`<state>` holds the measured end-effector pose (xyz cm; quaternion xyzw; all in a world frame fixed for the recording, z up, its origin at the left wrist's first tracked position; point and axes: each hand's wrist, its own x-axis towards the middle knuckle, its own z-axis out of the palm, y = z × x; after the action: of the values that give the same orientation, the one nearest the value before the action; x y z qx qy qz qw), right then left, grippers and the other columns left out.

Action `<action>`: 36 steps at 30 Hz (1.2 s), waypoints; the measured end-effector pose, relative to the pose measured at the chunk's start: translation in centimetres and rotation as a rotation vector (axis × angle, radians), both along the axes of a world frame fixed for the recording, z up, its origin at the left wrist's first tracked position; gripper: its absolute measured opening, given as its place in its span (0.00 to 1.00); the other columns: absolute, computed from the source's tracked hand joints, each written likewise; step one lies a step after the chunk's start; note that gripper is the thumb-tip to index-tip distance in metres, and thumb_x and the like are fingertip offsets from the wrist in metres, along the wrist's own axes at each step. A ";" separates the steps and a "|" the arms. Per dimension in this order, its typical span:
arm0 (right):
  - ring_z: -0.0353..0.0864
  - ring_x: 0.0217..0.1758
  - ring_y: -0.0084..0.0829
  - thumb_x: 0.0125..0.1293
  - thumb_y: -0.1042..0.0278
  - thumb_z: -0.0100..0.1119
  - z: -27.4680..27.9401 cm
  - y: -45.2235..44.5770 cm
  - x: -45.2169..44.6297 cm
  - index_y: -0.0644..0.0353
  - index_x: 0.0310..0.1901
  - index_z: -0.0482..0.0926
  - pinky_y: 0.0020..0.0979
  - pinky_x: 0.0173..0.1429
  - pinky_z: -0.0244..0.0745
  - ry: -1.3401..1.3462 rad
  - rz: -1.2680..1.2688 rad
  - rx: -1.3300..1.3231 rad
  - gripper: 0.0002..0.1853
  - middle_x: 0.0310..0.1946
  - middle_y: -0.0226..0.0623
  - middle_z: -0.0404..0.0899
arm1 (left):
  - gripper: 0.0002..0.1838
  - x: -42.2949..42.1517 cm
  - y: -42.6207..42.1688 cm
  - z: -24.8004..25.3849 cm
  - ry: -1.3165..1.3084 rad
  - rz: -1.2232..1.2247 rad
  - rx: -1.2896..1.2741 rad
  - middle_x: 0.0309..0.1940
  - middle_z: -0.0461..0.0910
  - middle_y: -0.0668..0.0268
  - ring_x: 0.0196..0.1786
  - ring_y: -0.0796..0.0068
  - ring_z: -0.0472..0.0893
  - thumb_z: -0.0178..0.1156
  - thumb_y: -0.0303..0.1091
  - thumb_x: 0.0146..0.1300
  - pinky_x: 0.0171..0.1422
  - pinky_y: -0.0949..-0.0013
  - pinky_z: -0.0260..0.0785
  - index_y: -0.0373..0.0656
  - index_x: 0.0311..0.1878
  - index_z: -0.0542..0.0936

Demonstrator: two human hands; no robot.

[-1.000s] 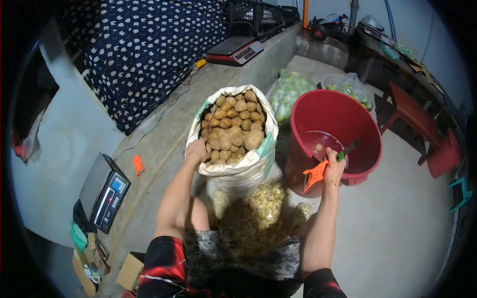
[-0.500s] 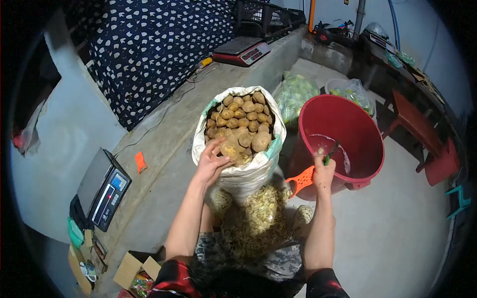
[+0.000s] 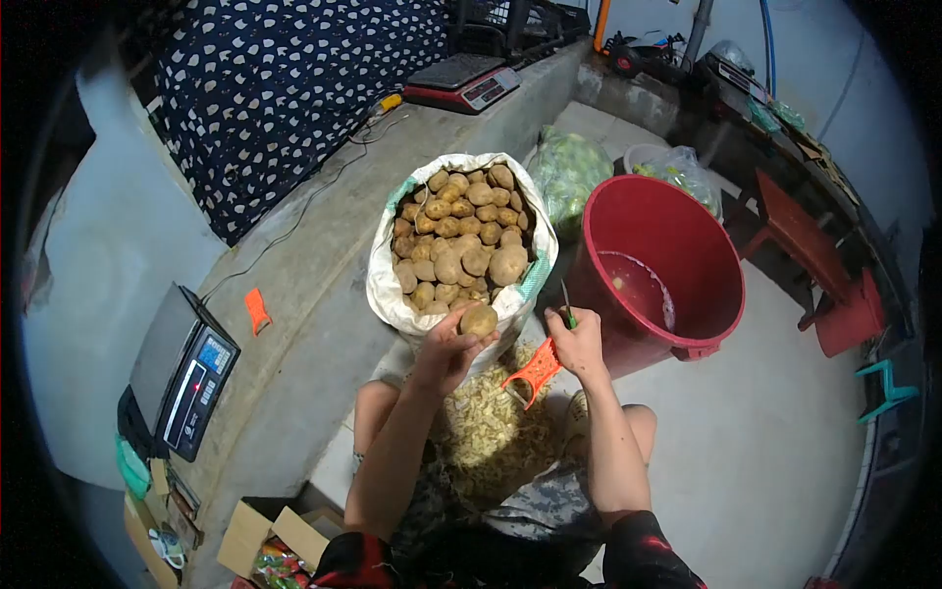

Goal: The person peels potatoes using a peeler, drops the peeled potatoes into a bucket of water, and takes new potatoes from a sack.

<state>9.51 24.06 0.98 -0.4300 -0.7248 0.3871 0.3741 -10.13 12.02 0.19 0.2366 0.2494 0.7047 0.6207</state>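
My left hand (image 3: 446, 353) is closed around an unpeeled potato (image 3: 479, 321) at the near rim of a white sack (image 3: 391, 285). Brown potatoes (image 3: 459, 226) fill that sack nearly to the top. In my right hand (image 3: 577, 342) are an orange peeler (image 3: 536, 373), its head pointing down and left, and a small knife with a green handle (image 3: 571, 320), blade upward. A large red bucket (image 3: 721, 245) stands just right of this hand; water and a pale piece show inside. Below both hands, between my legs, lies a heap of peelings (image 3: 496, 432).
A digital scale (image 3: 196, 378) and an orange object (image 3: 257, 311) rest on the concrete ledge at left. Another scale (image 3: 461, 83) is farther back. Behind the bucket sit bags of green vegetables (image 3: 569, 177). A red stool (image 3: 800, 236) stands at right, an open cardboard box (image 3: 250, 540) at lower left.
My left hand has lifted a potato out of the sack toward me. My right hand has come away from the bucket, leftward, with the peeler and knife. A pale piece now shows in the bucket.
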 end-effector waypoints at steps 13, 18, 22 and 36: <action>0.56 0.18 0.16 0.67 0.61 0.59 0.0 1.6 -2.0 0.65 0.15 0.65 0.31 0.23 0.55 0.221 -0.270 -0.057 0.25 0.10 0.26 0.58 | 0.35 2.3 -0.3 -1.7 0.278 -0.105 0.024 0.56 0.75 0.57 0.58 0.70 0.76 0.67 0.15 0.49 0.65 0.65 0.68 0.29 0.63 0.67; 0.57 0.20 0.16 0.66 0.64 0.58 2.2 1.5 -1.4 0.69 0.19 0.69 0.31 0.23 0.58 0.148 -0.181 0.124 0.21 0.12 0.31 0.55 | 0.33 2.1 -0.7 -0.9 0.337 -0.117 0.165 0.56 0.75 0.58 0.57 0.70 0.76 0.69 0.16 0.48 0.65 0.65 0.68 0.30 0.60 0.70; 0.59 0.18 0.19 0.65 0.63 0.58 1.8 4.4 0.4 0.69 0.17 0.69 0.34 0.23 0.56 0.146 -0.349 0.112 0.23 0.10 0.28 0.61 | 0.34 2.2 -1.3 -1.1 0.210 -0.148 0.302 0.55 0.76 0.59 0.57 0.71 0.76 0.70 0.18 0.47 0.65 0.66 0.68 0.31 0.60 0.69; 0.59 0.19 0.17 0.67 0.64 0.57 3.8 0.5 -1.1 0.65 0.16 0.68 0.30 0.25 0.55 0.247 -0.171 0.146 0.22 0.11 0.25 0.62 | 0.34 2.5 -0.8 -0.7 0.200 -0.164 0.152 0.51 0.76 0.64 0.56 0.75 0.75 0.69 0.20 0.46 0.62 0.70 0.67 0.32 0.60 0.69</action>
<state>8.43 24.59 4.83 -0.4112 -0.6602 0.3500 0.5221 -7.63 11.20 -0.53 0.3715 0.2355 0.6413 0.6287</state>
